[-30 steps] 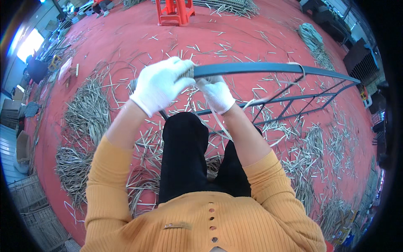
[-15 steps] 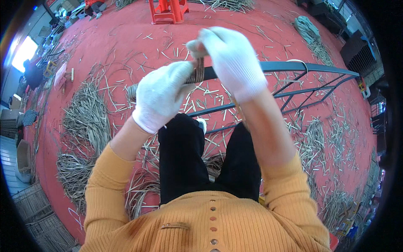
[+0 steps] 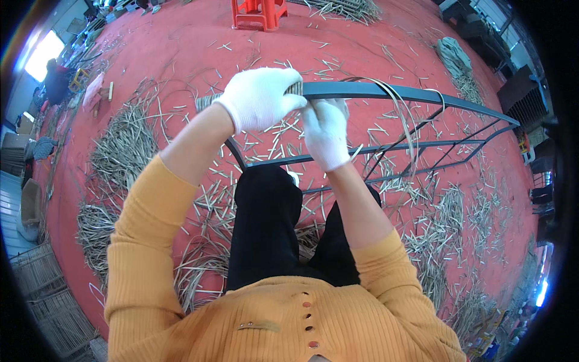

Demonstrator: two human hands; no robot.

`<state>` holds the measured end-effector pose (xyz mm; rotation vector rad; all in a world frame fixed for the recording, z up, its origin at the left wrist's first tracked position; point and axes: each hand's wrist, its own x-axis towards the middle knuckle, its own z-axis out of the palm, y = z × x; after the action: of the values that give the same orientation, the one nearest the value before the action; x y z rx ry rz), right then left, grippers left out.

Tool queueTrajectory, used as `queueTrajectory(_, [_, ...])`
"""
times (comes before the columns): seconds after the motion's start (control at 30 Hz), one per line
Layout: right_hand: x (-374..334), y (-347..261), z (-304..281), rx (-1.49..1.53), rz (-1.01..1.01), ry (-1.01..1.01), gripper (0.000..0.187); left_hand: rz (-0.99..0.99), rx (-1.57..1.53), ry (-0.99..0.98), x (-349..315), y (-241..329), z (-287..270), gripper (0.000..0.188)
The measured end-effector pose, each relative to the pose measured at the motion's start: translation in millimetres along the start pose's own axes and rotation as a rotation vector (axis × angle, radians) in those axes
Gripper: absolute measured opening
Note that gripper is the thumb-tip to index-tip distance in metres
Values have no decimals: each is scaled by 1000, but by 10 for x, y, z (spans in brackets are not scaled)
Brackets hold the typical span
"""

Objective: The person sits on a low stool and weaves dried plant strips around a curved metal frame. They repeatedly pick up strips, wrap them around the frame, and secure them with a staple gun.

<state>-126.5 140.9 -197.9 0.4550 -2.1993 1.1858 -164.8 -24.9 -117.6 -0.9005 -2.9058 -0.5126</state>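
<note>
A dark blue-grey metal frame (image 3: 362, 90) with curved bars and thin cross struts lies across in front of me. Its left end is wrapped in tight coils of brown woven strand (image 3: 295, 88). My left hand (image 3: 256, 99), in a white knitted glove, is closed around this wrapped part, fingers over the top. Just right of it, under the bar, is my gloved right hand (image 3: 327, 133); its fingers are bent up against the bar's underside, and what they pinch is hidden. A loose tan strand (image 3: 403, 114) loops over the bar and hangs down to the right of that hand.
Cut strand pieces are scattered over the red floor (image 3: 199, 54). Bundles of dried strands (image 3: 123, 154) lie at left, with more (image 3: 443, 223) at right. A red plastic stool (image 3: 258, 15) stands ahead. Green cloth (image 3: 453, 57) covers a bundle at far right.
My right hand has come down from above the bar to its underside. My left hand has moved up and right over the coils. The loose strand now hangs over the bar.
</note>
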Motion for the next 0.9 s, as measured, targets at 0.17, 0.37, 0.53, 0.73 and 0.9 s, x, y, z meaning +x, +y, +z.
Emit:
queueTrajectory(0.17, [217,-516,-485,497,366,102,30,183,73,511,-126,45,167,19])
queueTrajectory(0.37, [1252,112,-229,-58,312,-142,33,226,244,661,-211,262,382,27])
queueTrajectory(0.53, [350,38,-300,195,-310,550,13,48,145,352,-28,156,265,29])
queueTrajectory(0.73, [-34,282,255,864,287,-48,15,-10,-192,-343,603,-216,-158,33])
queueTrajectory(0.9, [-1390,1139,-693,736,650,-414,22,-125,228,132,917,-675,237,31])
